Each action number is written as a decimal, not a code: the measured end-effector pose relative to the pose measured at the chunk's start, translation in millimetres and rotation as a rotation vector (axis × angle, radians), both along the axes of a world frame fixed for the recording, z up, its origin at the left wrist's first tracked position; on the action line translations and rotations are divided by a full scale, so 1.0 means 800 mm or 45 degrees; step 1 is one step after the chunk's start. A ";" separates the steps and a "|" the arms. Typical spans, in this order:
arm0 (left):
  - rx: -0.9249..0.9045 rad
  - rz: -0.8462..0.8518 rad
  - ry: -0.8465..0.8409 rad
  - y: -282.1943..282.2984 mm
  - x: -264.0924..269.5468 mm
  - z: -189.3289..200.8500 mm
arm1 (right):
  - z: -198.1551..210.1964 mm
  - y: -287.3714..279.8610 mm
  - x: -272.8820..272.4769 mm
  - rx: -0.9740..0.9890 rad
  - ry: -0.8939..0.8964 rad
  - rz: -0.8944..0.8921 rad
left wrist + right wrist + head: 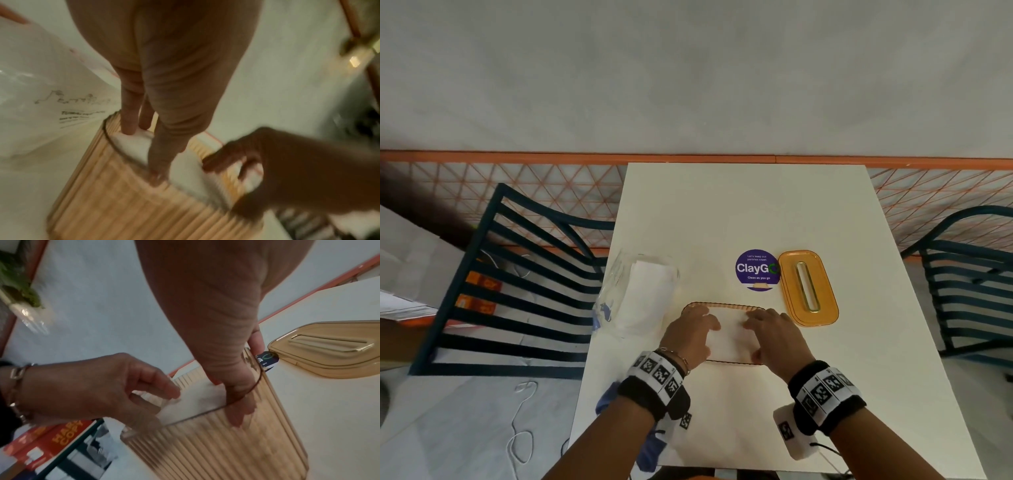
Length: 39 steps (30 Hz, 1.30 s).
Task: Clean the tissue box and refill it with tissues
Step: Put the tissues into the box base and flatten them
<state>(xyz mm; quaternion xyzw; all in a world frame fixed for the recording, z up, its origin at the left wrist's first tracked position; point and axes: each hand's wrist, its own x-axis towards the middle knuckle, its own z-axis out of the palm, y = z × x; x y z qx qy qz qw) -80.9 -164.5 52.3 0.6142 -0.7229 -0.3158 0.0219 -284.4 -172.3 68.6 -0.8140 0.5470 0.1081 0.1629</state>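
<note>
1. Cream counter [739, 212] carries everything; landmark is the tissue box [722, 306], open-topped, amber ribbed plastic, at the near middle.
2. Tissue pack [640, 294], clear wrapper, opened, lies just left of the box.
3. Lid [808, 287], amber with a slot, lies flat just right of the box, not yet fitted; a round purple sticker [756, 269] sits beyond the box, beside the lid.
4. Tissues [729, 337]: a white stack inside the box.
5. Step, judged: refill under way, stack being seated. Next move calls for squaring the stack below the rim, then fitting the lid.
6. Left hand [693, 330]: over the box's left end, fingers [128, 120] straight, pressing down on the stack; grip apart, nothing clasped.
7. Right hand [774, 334]: over the right end, fingertips [238, 410] tucked inside the wall, pushing tissue down; grip apart likewise.
</note>
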 end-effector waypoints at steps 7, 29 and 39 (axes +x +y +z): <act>-0.159 0.752 0.080 -0.033 0.110 0.021 | 0.015 0.001 -0.014 -0.033 -0.347 -0.290; 0.021 0.827 0.401 -0.029 0.168 -0.007 | 0.019 -0.027 0.058 -0.070 -0.506 -0.288; 0.382 1.219 0.278 -0.056 0.185 -0.059 | 0.009 -0.035 0.083 -0.012 -0.511 -0.293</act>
